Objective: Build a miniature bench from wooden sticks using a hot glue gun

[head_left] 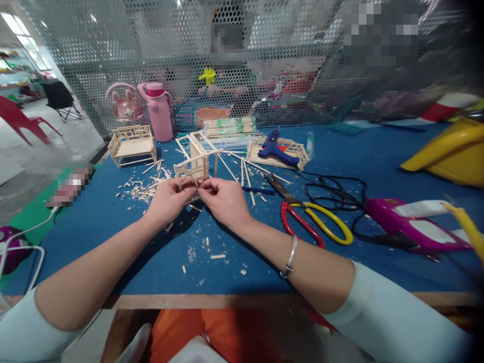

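Observation:
A small wooden stick frame with upright panels and railings stands tilted over the blue table, just beyond my hands. My left hand pinches its lower edge from the left, thumb and fingers pressed together. From the right, my right hand closes its thumb and fingers on the same lower part, the fingertips of both hands nearly touching. Small cut stick pieces lie scattered to the left of the frame.
Red-and-yellow scissors, a blue glue gun on another stick model, and black cable lie right. A finished-looking stick model and pink bottle stand back left. A mesh screen rises behind; a purple tool lies far right.

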A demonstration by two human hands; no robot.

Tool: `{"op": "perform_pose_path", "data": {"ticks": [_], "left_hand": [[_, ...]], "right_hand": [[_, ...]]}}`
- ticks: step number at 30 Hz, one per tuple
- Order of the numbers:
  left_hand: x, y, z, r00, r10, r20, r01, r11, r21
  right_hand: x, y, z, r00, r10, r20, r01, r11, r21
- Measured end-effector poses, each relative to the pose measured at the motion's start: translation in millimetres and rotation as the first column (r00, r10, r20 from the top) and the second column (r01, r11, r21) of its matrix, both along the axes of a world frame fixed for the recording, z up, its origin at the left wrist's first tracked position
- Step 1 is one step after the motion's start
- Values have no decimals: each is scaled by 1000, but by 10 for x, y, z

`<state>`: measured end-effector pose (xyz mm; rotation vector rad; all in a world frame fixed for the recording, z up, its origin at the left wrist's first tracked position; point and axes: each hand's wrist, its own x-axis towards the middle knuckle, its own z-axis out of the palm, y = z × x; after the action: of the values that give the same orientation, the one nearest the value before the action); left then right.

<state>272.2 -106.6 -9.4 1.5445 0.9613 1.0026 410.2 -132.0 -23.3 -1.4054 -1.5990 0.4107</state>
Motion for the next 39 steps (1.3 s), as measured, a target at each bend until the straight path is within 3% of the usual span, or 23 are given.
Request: {"op": "perform_pose_path", "data": {"ticks": [6, 14, 22, 34, 39], "left_hand": [[2, 1, 4, 998, 23, -51, -21, 999, 37], [-5, 76, -68, 999, 21, 28, -22, 1000, 12], [-52, 77, -22, 998, -40, 43, 44, 995, -86], [-61, 61, 19, 994, -105, 28, 107, 993, -51], [-64, 104, -30, 988, -155, 27, 155, 988, -14]], "right_hand": [[-13, 1, -9, 999, -23, 22, 23, 1000, 8], [-18, 2, -33, 1000, 14, 13, -14, 1000, 26], [-14, 24, -46, 1000, 4, 26, -5, 999, 41], [-48, 22, -53, 999, 6, -34, -5, 999, 32], [-56, 47, -70, 997, 4, -77, -1, 1000, 31]]}}
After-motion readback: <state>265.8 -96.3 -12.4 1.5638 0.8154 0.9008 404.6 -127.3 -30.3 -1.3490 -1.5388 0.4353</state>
